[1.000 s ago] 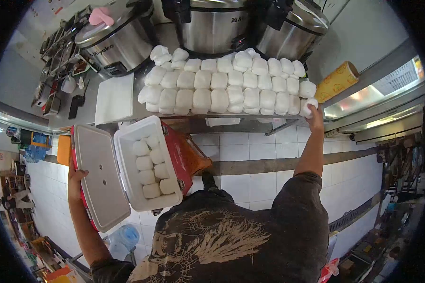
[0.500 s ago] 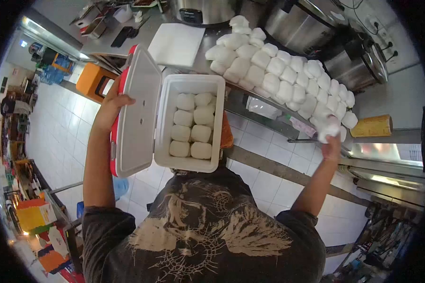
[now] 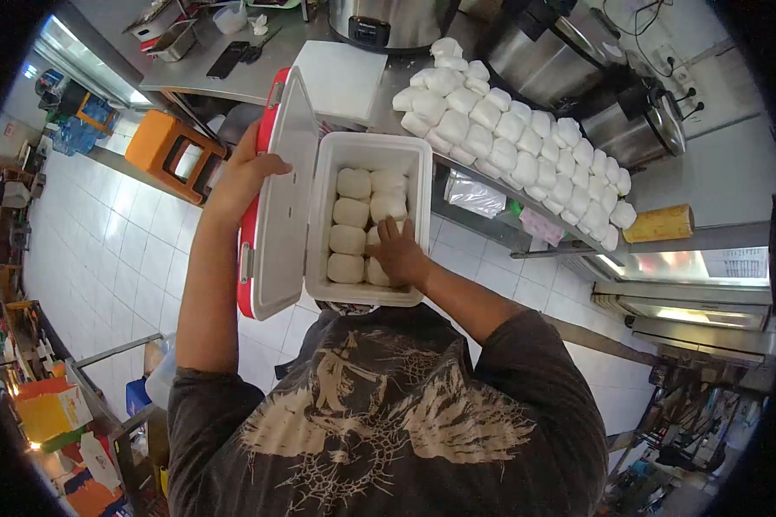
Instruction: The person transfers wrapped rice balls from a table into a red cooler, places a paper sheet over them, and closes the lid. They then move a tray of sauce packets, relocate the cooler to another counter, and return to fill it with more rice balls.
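Note:
A white cooler box (image 3: 424, 194) stands in front of me, its red-rimmed white lid (image 3: 286, 207) swung up on the left. My left hand (image 3: 248, 177) is closed on the lid's outer edge, thumb over the inner face. Inside the box, white rounded packets (image 3: 347, 239) sit in two columns. My right hand (image 3: 398, 252) reaches into the box's right column, fingers apart and resting on the packets; whatever is under the palm is hidden. On the steel counter at upper right lies a large stacked pile of similar white packets (image 3: 513, 142).
Large steel cookers (image 3: 388, 21) stand behind the pile. A white board or sheet (image 3: 341, 77) lies on the counter (image 3: 203, 77), left of the pile. A phone (image 3: 229, 59) is farther left. An orange stool (image 3: 159, 146) stands on the tiled floor; a yellow roll (image 3: 660, 223) is at right.
My right hand has moved left from the pile's near end, where it gripped a white packet, into the box. My left hand remains on the lid; box and lid appear farther right in view.

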### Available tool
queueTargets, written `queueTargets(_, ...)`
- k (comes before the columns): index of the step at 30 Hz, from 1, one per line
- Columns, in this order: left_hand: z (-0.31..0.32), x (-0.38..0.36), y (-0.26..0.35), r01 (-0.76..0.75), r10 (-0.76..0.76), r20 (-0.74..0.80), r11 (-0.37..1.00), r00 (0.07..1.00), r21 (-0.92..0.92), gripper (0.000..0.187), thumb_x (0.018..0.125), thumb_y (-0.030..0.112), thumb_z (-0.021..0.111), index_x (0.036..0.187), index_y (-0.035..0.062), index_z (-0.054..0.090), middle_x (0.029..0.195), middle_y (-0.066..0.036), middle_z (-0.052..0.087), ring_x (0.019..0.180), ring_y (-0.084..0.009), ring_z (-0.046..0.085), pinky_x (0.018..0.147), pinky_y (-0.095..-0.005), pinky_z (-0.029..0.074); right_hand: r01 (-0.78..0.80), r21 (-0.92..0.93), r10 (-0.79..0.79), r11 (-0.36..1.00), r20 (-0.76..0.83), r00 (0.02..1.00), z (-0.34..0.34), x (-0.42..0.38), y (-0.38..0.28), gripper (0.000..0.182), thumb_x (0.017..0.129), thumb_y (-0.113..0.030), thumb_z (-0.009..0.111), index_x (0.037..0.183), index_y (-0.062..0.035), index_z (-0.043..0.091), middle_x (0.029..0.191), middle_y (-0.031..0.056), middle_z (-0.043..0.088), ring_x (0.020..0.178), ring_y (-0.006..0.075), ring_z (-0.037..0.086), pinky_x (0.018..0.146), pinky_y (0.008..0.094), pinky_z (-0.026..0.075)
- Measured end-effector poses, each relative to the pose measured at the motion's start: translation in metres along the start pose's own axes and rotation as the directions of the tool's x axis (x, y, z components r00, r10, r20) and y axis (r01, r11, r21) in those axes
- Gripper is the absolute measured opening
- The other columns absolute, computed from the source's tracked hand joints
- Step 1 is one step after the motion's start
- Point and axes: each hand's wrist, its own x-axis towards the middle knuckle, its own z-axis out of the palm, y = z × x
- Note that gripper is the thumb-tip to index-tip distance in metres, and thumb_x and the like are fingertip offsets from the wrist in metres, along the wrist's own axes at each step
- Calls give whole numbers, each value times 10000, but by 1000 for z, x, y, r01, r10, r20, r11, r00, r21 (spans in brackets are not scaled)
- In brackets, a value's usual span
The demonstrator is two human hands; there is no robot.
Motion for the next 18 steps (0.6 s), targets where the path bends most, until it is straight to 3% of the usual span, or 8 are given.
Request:
queueTargets(1, 2, -4, 6, 1, -1, -3, 1000, 1000, -13, 774, 758, 47, 604, 1503, 51, 398, 1180, -126, 642, 1036, -218, 615, 943, -322, 473, -10, 7, 10, 1000, -44, 999, 6, -1, -2, 594, 897, -203, 600, 1483, -197, 500, 1543, 290, 335, 1458, 478, 259, 1157, 665, 172)
queueTargets(7, 1, -2, -10, -42, 40, -18, 990, 999, -135, 761, 764, 36, 557, 1510, 45, 411, 1153, -116, 677, 977, -194, 653, 912, -307, 508, -36, 172, 58, 985, -124, 991, 52, 13, 1, 690, 861, -231, 617, 1523, -194, 426, 1545, 327, 306, 1484, 465, 235, 1201, 627, 114)
queueTargets(8, 2, -6, 0, 1, 7, 65, 994, 998, -113, 792, 738, 48, 534, 1519, 66, 405, 1344, -146, 591, 1204, -258, 581, 1027, -351, 469, -41, 132, 59, 990, -136, 989, 43, 5, -2, 813, 809, -318, 708, 1543, -189, 384, 1553, 298, 316, 1485, 442, 242, 1191, 642, 122)
queueTargets(12, 23, -17, 22, 91, -94, -37, 993, 995, -80, 877, 680, 134, 577, 1533, 81, 381, 1299, -181, 595, 1129, -304, 628, 964, -397, 529, 29, 378, 83, 925, -278, 957, -64, -71, 31, 979, 769, -432, 809, 1567, -159, 312, 1569, 197, 352, 1482, 373, 280, 1171, 681, 122)
queueTargets(15, 31, -15, 18, 81, -82, 2, 992, 997, -97, 879, 659, 127, 567, 1519, 73, 392, 1299, -156, 600, 1118, -291, 627, 956, -376, 523, 125, 827, 439, 548, -412, 799, -61, -132, 121, 807, 787, -391, 818, 1460, -105, 477, 1444, 195, 517, 1341, 368, 489, 1128, 509, 363)
queueTargets(16, 31, -15, 17, 86, -86, 4, 993, 996, -79, 872, 661, 127, 565, 1514, 72, 394, 1285, -159, 603, 1106, -294, 632, 945, -389, 533, 45, 861, 620, 507, -400, 675, -37, -155, 155, 705, 815, -366, 802, 1389, -54, 536, 1364, 198, 581, 1247, 368, 568, 1052, 425, 453)
queueTargets(17, 30, -14, 15, 87, -86, 6, 994, 996, -62, 864, 663, 126, 564, 1509, 71, 396, 1270, -162, 607, 1095, -298, 636, 935, -401, 542, -175, 823, 750, 540, -376, 545, -28, -186, 190, 651, 828, -328, 795, 1364, -53, 547, 1351, 185, 586, 1223, 367, 582, 1036, 441, 466)
queueTargets(18, 31, -13, 14, 85, -84, 10, 995, 996, -46, 857, 665, 126, 562, 1504, 69, 398, 1256, -164, 610, 1083, -301, 641, 925, -414, 552, -216, 815, 809, 538, -426, 405, 11, -207, 237, 615, 834, -323, 789, 1344, -66, 562, 1336, 171, 595, 1213, 362, 587, 1032, 448, 466)
